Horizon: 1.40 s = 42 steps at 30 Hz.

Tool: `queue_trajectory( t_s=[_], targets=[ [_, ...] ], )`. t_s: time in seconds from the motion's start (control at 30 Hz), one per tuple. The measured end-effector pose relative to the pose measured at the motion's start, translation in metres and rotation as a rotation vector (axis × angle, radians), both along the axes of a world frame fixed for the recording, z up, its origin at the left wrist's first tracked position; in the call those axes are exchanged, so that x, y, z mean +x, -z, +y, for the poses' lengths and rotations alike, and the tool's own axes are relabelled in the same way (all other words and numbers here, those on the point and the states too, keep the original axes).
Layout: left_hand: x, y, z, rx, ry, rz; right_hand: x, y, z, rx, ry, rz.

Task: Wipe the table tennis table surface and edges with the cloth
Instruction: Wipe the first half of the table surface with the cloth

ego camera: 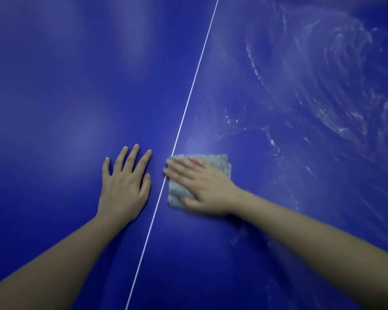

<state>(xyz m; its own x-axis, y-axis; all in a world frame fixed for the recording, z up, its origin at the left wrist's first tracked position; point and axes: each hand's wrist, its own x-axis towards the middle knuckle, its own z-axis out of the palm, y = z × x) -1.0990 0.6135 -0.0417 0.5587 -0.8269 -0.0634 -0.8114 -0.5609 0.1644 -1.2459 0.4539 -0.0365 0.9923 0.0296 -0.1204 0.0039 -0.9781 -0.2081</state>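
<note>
One grey cloth (220,163) noted, pressed under flat, straight-fingered right hand (202,186), beside one white line (188,101). Across line, left hand (123,186) spread flat on table (54,86), nothing held. Wet swirls (334,97) logged beyond right hand.

Desk (54,63) fills the frame. Line (195,72) runs on it from top centre down to bottom, left of centre. Left grip (123,186) flat on desk, lower centre, just left of line, apart from it. Cloth (217,163) on desk just right of line, its left edge at the line. Right grip (202,186) flat on top of cloth, fingers pointing left toward line. Wipe smears (334,86) on desk right of line, upper right and right of frame.
</note>
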Motion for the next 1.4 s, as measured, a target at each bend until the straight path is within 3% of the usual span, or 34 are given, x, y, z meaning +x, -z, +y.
queue_trajectory(
  t_s=[0.2,0.27,0.37,0.47,0.7,0.8,0.9,1.03,1.17,1.27,1.4],
  targets=[
    [0.001,0.001,0.0,-0.007,-0.021,0.018,0.09,-0.002,-0.13,0.005,0.439,-0.049],
    [0.002,0.001,0.001,-0.01,-0.022,0.021,0.089,0.0,-0.187,-0.036,0.659,-0.101],
    [0.002,0.001,0.001,-0.001,-0.023,0.02,0.063,0.003,-0.241,-0.088,0.955,-0.009],
    [0.002,0.001,0.0,0.006,-0.026,0.017,0.049,0.001,-0.213,-0.035,0.862,-0.006],
    [0.002,0.003,-0.001,0.004,-0.023,-0.008,-0.058,-0.002,0.029,0.07,0.097,-0.036],
    [0.001,0.003,-0.001,-0.005,-0.022,-0.014,-0.088,0.002,0.06,0.064,-0.103,-0.017],
    [0.002,0.004,-0.001,-0.008,-0.019,-0.012,-0.07,0.0,0.014,0.093,0.013,-0.052],
    [0.001,0.003,-0.001,-0.012,-0.023,-0.005,-0.041,0.004,-0.127,0.045,0.592,-0.08],
    [0.001,0.004,-0.001,-0.036,-0.024,0.001,-0.065,0.002,-0.224,-0.056,0.914,-0.027],
    [0.003,0.006,-0.001,-0.051,-0.016,-0.004,-0.08,0.005,-0.192,-0.044,0.938,-0.038],
    [0.005,0.009,0.0,-0.057,-0.008,-0.009,-0.113,-0.001,-0.053,0.052,0.617,-0.024]
  ],
)
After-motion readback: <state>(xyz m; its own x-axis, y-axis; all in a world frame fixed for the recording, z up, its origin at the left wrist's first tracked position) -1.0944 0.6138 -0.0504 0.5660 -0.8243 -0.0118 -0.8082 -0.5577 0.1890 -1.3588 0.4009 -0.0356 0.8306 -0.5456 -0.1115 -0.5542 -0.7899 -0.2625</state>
